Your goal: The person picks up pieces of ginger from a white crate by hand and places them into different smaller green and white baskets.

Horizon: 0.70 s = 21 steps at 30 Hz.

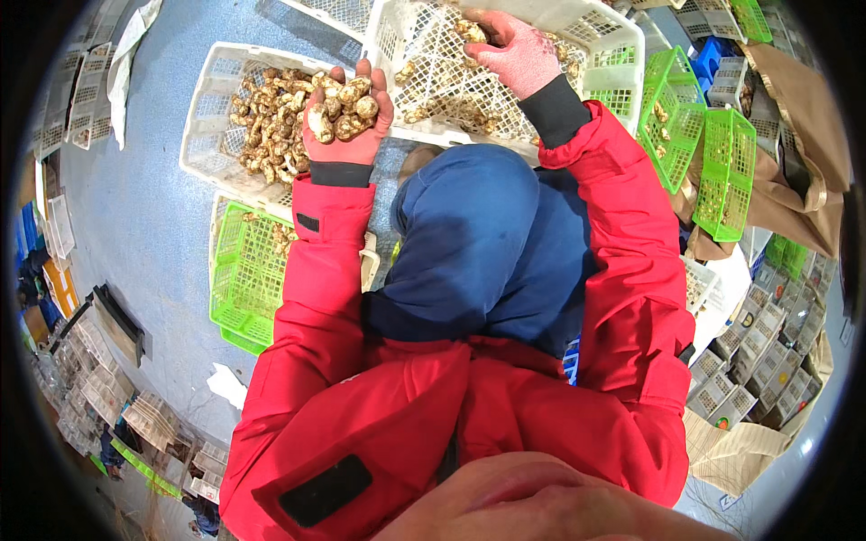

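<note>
Blue floor [162, 189] below. Left hand [354, 150] at 11 o'clock, palm-up grip cupped under mushrooms [347, 126], likely so none roll off. Right hand [516, 56] near 12 o'clock, pinching one mushroom [470, 32] over white crate [622, 47].

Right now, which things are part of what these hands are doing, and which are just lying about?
In the job:
- mushrooms, heaped in the left hand
- left white basket, holding a pile
- right white basket, with the right hand in it

Probably just lying about:
- white scrap on the floor
- brown sheet at the right
</note>
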Each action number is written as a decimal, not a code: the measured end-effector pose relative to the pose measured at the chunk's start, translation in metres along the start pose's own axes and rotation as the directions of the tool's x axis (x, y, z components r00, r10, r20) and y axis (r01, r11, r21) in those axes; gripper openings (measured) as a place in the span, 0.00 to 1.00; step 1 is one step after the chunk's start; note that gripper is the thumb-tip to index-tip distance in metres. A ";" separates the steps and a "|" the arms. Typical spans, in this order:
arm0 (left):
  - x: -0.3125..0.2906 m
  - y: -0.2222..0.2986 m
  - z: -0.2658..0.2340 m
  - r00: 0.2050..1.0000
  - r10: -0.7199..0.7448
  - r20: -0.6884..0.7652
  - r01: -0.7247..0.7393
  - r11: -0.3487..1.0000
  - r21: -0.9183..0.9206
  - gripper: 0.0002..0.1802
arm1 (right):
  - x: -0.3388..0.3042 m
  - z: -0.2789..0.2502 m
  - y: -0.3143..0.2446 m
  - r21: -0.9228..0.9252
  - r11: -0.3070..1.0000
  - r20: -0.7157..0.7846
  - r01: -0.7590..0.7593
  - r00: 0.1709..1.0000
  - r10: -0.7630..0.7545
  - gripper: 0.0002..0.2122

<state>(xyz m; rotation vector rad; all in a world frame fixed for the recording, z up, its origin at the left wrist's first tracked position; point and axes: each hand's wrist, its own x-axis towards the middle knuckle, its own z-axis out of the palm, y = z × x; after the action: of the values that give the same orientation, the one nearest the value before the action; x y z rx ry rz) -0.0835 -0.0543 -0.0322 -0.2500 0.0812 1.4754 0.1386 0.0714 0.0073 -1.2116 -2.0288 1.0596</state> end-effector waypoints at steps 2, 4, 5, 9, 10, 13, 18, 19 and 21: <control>-0.001 0.002 -0.001 1.000 -0.005 0.006 0.005 1.000 0.008 0.14 | -0.001 -0.004 -0.004 -0.075 0.995 0.053 -0.066 0.996 0.070 0.21; -0.003 0.004 -0.001 1.000 0.005 0.002 -0.005 1.000 0.030 0.15 | -0.003 -0.010 -0.005 -0.179 0.983 0.034 -0.046 0.998 0.052 0.21; -0.003 0.004 0.000 1.000 0.008 -0.002 -0.008 0.999 0.039 0.15 | -0.004 -0.017 0.005 -0.148 0.989 -0.002 -0.026 1.000 0.026 0.21; -0.003 0.008 0.000 1.000 0.028 -0.005 -0.028 0.999 0.032 0.15 | -0.034 -0.106 0.076 0.411 0.899 -0.253 -0.150 0.929 0.271 0.20; -0.004 0.011 0.002 1.000 0.031 0.001 -0.031 0.999 0.021 0.15 | -0.047 -0.129 0.094 0.581 0.797 -0.304 -0.165 0.864 0.401 0.20; 0.001 0.008 -0.001 1.000 0.024 0.018 -0.024 1.000 0.008 0.15 | -0.096 -0.204 0.193 0.154 0.811 -0.585 -0.564 0.609 0.535 0.28; -0.003 0.013 -0.010 0.997 0.061 -0.053 -0.059 0.997 0.044 0.15 | -0.066 -0.158 0.192 -0.028 0.946 -0.536 -0.323 0.804 0.259 0.22; -0.006 0.016 -0.012 0.995 0.080 -0.061 -0.077 0.996 0.052 0.15 | -0.046 -0.119 0.155 0.138 0.938 -0.397 -0.317 0.850 0.345 0.19; 0.004 0.010 -0.013 0.998 0.050 -0.033 -0.049 0.998 0.029 0.15 | -0.010 -0.080 0.169 -0.047 0.971 -0.088 -0.234 0.969 0.230 0.20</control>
<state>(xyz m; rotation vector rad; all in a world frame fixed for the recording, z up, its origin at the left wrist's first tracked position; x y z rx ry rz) -0.0914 -0.0527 -0.0466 -0.2513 0.1364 1.5180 0.2826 0.1380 -0.0920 -1.5267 -1.9005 1.0455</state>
